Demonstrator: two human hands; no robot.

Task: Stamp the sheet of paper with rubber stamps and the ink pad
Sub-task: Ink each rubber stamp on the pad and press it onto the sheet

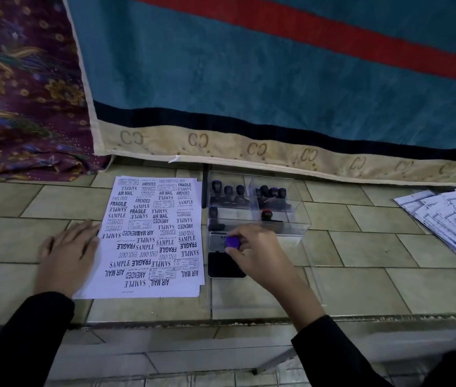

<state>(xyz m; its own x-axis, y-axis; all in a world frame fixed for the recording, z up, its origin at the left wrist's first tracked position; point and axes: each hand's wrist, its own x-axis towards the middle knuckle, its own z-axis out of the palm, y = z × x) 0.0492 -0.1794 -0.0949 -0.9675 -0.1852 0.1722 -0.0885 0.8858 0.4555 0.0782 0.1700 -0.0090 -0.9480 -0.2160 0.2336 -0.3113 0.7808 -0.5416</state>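
A white sheet of paper [151, 238], covered with many black stamped words such as SAMPLE, FRAGILE and AIR MAIL, lies on the tiled surface. My left hand [67, 255] rests flat with spread fingers on the sheet's left edge. To the right of the sheet is the open ink pad [222, 265], with its dark pad toward me and its lid behind. My right hand [257, 252] grips a rubber stamp with a purple knob [233, 242] and holds it over the ink pad. Whether the stamp touches the pad is hidden by my fingers.
A clear plastic box [299, 219] behind the ink pad holds several dark-handled stamps in compartments. A stack of printed papers [450, 216] lies at the far right. A blue and red cloth [249, 79] hangs behind. The tiled ledge ends close to me.
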